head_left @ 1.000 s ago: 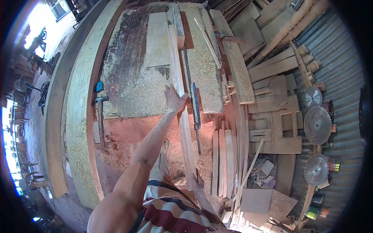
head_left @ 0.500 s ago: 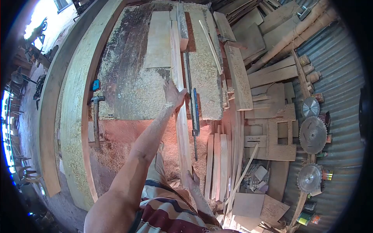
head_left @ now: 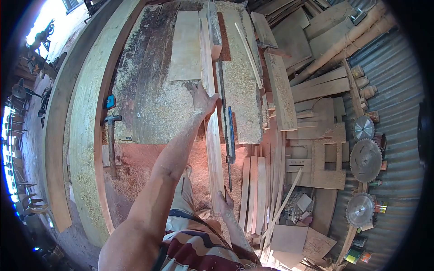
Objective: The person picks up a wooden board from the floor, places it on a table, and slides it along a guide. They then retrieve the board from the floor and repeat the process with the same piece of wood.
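Observation:
A long pale wooden strip [head_left: 212, 135] lies lengthwise on the sawdust-covered worktable [head_left: 156, 104], its near end reaching past the table's front edge toward my body. My left hand [head_left: 203, 100] is closed over the strip near the middle of the table, thumb across it and fingers on its left side. Lower down, my right hand [head_left: 224, 203] grips the strip's near end from the right; some of its fingers are hidden. Beyond my left hand, the strip runs along the left side of a thick straight wooden block [head_left: 214, 38]. A flat plywood sheet [head_left: 185, 47] lies left of the strip.
A hammer [head_left: 111, 144] and a blue tape measure [head_left: 110, 101] lie at the table's left. Long planks [head_left: 83, 135] run along that side. Several cut boards [head_left: 255, 194] stand at the right. Circular saw blades [head_left: 366, 160] hang by the corrugated wall. A blue-edged bar [head_left: 231, 135] lies beside the strip.
The strip has slid slightly forward, away from my body, and my right hand has moved forward with it. My left hand stays on the strip. The view has shifted a little.

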### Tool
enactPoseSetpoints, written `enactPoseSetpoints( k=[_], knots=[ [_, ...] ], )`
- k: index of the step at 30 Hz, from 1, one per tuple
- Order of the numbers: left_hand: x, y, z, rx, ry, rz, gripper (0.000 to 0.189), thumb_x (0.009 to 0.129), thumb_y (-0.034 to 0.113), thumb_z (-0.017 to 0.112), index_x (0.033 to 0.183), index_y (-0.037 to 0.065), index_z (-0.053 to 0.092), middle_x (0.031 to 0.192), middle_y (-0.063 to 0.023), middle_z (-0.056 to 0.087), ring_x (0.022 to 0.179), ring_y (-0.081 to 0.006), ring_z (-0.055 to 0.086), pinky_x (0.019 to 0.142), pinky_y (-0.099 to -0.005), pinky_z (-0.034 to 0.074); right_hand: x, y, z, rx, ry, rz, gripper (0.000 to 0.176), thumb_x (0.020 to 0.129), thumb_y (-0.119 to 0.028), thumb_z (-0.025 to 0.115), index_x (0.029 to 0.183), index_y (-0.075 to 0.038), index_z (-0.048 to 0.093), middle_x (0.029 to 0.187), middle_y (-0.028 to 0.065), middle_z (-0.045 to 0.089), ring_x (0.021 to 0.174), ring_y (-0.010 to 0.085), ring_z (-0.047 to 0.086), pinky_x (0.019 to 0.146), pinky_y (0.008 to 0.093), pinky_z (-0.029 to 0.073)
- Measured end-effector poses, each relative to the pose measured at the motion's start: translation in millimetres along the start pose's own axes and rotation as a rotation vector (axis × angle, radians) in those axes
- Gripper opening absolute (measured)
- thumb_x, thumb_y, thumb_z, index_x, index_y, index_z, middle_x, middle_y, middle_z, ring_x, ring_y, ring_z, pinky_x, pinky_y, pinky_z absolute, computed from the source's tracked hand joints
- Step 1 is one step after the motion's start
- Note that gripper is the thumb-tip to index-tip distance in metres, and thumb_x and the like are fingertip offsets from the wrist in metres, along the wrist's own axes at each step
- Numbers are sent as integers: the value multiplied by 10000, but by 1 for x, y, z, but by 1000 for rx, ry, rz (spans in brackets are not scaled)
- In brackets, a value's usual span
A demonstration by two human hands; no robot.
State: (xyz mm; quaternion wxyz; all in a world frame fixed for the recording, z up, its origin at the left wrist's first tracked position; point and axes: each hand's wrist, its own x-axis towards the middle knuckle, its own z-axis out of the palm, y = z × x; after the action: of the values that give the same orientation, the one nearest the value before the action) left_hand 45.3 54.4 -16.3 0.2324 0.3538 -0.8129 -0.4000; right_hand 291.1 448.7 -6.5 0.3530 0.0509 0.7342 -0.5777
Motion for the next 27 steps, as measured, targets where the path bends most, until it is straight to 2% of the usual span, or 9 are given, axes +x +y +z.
enactPoseSetpoints(
  k=[2, 6, 8, 12, 15, 18, 23, 25, 27],
  knots=[
    [11, 0, 2, 29, 8, -36, 1051, 802, 364, 817, 1532, -133, 249, 1555, -494, 237, 1509, -611, 162, 1273, -596, 115, 4, -15, 6, 18, 2, 3, 583, 1056, -387, 629, 1541, -81, 520, 1356, 97, 658, 1210, 164, 598, 1046, 309, 463],
    [33, -10, 13, 84, 60, -51, 1027, 793, 441, 815, 1509, -111, 327, 1560, -466, 277, 1499, -604, 207, 1266, -581, 158, 17, -39, 11, -5, -37, 37, 571, 1059, -373, 631, 1521, -52, 532, 1351, 89, 649, 1228, 159, 576, 1070, 306, 438],
    [43, -5, 9, 91, 23, -78, 1033, 809, 452, 804, 1523, -111, 315, 1568, -462, 268, 1493, -607, 217, 1263, -573, 182, 26, -41, 17, -25, -14, -31, 574, 1059, -377, 632, 1509, -35, 538, 1347, 83, 645, 1231, 160, 568, 1079, 305, 427],
    [61, 1, 1, 119, -61, -99, 1052, 840, 477, 777, 1557, -107, 276, 1593, -455, 229, 1497, -612, 208, 1259, -560, 222, 39, -51, 24, 71, -37, -7, 583, 1060, -397, 627, 1488, -10, 547, 1344, 86, 642, 1228, 169, 565, 1085, 310, 415],
    [74, -2, 7, 77, -40, -127, 1104, 821, 461, 794, 1543, -160, 236, 1607, -446, 213, 1547, -557, 138, 1294, -548, 116, 46, -61, 30, 96, -44, -7, 589, 1057, -405, 631, 1482, -5, 550, 1334, 87, 641, 1218, 169, 564, 1077, 316, 418],
    [82, 0, 5, 57, -46, -85, 1106, 833, 473, 780, 1529, -185, 226, 1594, -448, 244, 1555, -532, 148, 1297, -542, 102, 53, -74, 35, 52, -20, 20, 595, 1051, -406, 637, 1481, -4, 551, 1320, 88, 645, 1210, 168, 564, 1070, 318, 421],
    [107, -6, 8, 105, -62, -46, 1085, 861, 488, 743, 1538, -179, 218, 1597, -444, 243, 1546, -558, 139, 1297, -542, 114, 65, -101, 39, -96, -44, 73, 571, 1046, -405, 632, 1458, -12, 578, 1316, 96, 652, 1213, 180, 570, 1073, 331, 420],
    [113, -7, 7, 126, -72, -40, 1080, 871, 499, 725, 1541, -181, 219, 1599, -433, 254, 1543, -563, 142, 1296, -545, 119, 67, -111, 46, -42, -35, 21, 554, 1045, -404, 628, 1435, -12, 598, 1320, 100, 653, 1215, 189, 573, 1077, 338, 418],
    [123, -7, 9, 150, -82, -57, 1070, 882, 506, 714, 1532, -190, 228, 1596, -417, 280, 1548, -547, 152, 1294, -552, 116, 73, -115, 49, -40, -36, -23, 534, 1052, -390, 618, 1453, -38, 585, 1228, 74, 657, 1107, 161, 580, 974, 318, 441]
  ],
)
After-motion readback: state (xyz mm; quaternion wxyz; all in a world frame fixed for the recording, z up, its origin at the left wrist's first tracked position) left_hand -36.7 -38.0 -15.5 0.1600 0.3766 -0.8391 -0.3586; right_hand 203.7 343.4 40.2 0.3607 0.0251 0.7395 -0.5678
